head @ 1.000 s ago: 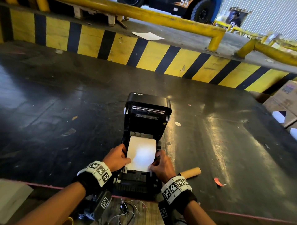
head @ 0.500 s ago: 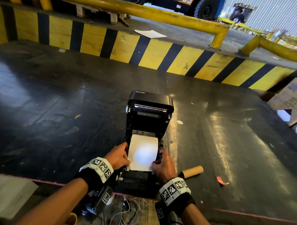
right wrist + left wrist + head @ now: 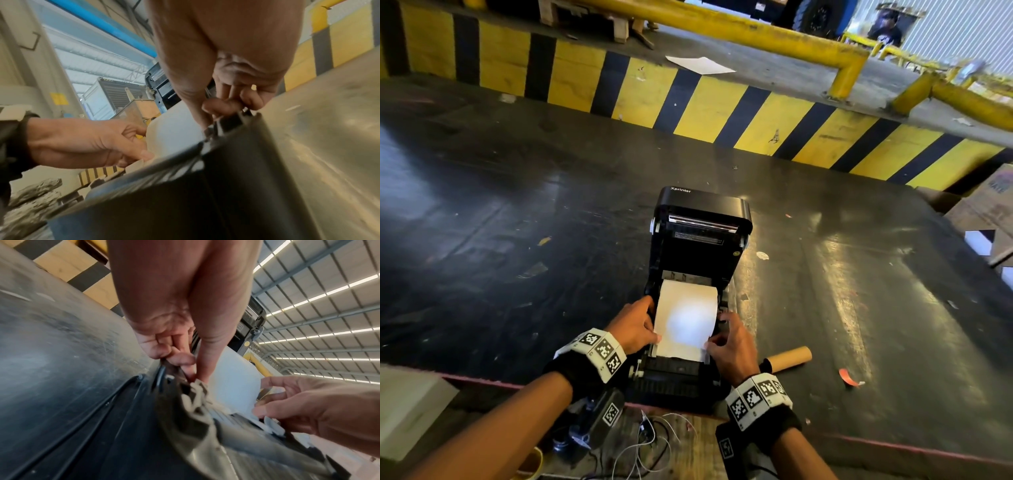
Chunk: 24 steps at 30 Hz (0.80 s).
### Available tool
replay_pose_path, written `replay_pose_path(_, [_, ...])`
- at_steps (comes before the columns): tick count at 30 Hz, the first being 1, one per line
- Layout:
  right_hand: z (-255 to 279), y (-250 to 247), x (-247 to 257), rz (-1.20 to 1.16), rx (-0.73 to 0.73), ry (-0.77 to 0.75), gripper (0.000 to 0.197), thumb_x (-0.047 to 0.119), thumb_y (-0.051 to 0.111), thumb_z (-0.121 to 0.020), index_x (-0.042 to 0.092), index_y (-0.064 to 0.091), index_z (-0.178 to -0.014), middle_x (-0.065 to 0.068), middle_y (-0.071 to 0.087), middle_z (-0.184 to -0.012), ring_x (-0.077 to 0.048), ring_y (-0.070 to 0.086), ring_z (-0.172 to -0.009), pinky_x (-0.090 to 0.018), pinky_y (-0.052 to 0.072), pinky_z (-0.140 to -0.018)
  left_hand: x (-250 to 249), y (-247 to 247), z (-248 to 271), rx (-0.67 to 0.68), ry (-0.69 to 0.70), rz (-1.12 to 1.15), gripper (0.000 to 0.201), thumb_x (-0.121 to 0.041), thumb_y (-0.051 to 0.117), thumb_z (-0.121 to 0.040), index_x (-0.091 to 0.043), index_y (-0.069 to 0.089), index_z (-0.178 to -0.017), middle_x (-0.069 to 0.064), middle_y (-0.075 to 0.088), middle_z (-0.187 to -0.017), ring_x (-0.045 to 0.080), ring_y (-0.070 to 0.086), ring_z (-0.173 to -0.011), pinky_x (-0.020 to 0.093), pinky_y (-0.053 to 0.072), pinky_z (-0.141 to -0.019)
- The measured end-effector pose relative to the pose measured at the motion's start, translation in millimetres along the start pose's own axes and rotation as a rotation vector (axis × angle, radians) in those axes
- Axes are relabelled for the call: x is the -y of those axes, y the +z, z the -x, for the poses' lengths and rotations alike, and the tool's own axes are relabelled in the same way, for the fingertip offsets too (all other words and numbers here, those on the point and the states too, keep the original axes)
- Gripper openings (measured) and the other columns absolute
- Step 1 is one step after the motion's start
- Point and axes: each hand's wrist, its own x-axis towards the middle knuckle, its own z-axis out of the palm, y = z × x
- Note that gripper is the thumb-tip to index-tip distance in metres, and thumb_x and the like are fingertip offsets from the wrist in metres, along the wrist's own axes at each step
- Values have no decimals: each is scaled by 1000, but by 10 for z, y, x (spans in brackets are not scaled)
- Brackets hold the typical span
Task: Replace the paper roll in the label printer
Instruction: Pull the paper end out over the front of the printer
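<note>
The black label printer (image 3: 702,240) stands on a dark platform with its lid raised. A white paper roll (image 3: 686,318) lies in its bay, and its loose end is drawn toward the front slot. My left hand (image 3: 635,329) pinches the paper's left edge between thumb and fingers (image 3: 195,374). The right hand (image 3: 729,346) pinches the right edge, seen close up in the right wrist view (image 3: 213,116). An empty cardboard core (image 3: 791,358) lies on the platform just right of the printer.
A red scrap (image 3: 849,377) lies right of the core. Cardboard boxes (image 3: 989,212) sit at the right edge. A yellow-and-black striped curb (image 3: 688,102) bounds the far side. Loose cables (image 3: 650,442) hang below the near edge, and a white block (image 3: 407,404) is at the near left.
Both hands stay on the paper's side edges and have barely shifted. The view has tilted slightly.
</note>
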Motion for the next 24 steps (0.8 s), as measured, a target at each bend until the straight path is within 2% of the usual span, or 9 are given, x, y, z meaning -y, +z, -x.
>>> replay_pose_path(5, [-90,-58,4,-12,102,44,54,0,69,-75,13,45,-121,-11,70,-89,-25,68,-80,-44,59,-73,29,19,8,-57,15,56,32,-8,73,-75,-8,52,-100,13,74,-83,23,68,-80,44,56,-81])
replay_pose_path(9, [-89,-48,-79,-111,57,38,53,3,71,-74,17,46,-119,-11,71,-87,-26,70,-73,-49,60,-66,-1,-25,-23,68,-7,-12,43,-10,72,-76,-10,44,-109,9,73,-87,22,68,-85,42,54,-84])
replay_pose_path(12, [-84,-17,-90,-72,16,4,52,6,72,-75,18,47,-119,-5,70,-85,-23,69,-73,-45,60,-69,-7,-46,-40,89,-11,-22,42,-10,73,-75,-12,44,-106,8,73,-87,21,68,-84,40,54,-84])
replay_pose_path(16, [-87,-76,-51,18,78,-11,50,5,72,-75,13,47,-117,-5,67,-88,-21,66,-80,-35,56,-73,14,-41,-27,-2,8,56,31,-9,74,-75,-13,50,-94,3,68,-73,19,67,-72,28,52,-66])
replay_pose_path(18, [-81,-110,-41,52,108,-12,46,6,72,-76,12,47,-115,-5,67,-89,-22,65,-80,-35,56,-72,15,-20,-16,-43,16,65,30,-10,74,-75,-12,50,-93,1,66,-69,18,64,-68,31,53,-67])
replay_pose_path(21, [-15,-127,-23,183,21,-120,37,14,72,-75,16,49,-104,-2,68,-80,-23,65,-71,-39,56,-64,9,16,-3,-30,27,11,35,-11,72,-77,-11,47,-101,4,68,-73,20,65,-72,37,54,-74])
replay_pose_path(23, [46,-137,17,280,-22,-236,27,17,70,-77,15,53,-96,0,67,-78,-22,63,-69,-36,54,-62,0,6,-9,9,16,-10,39,-11,73,-76,-10,46,-104,8,72,-82,22,67,-77,38,55,-76])
replay_pose_path(24, [74,-135,39,308,7,-297,21,20,70,-78,15,57,-93,0,67,-81,-21,63,-72,-34,53,-63,-4,-3,-14,20,13,-13,40,-10,73,-75,-9,46,-104,9,72,-83,22,68,-78,39,55,-77])
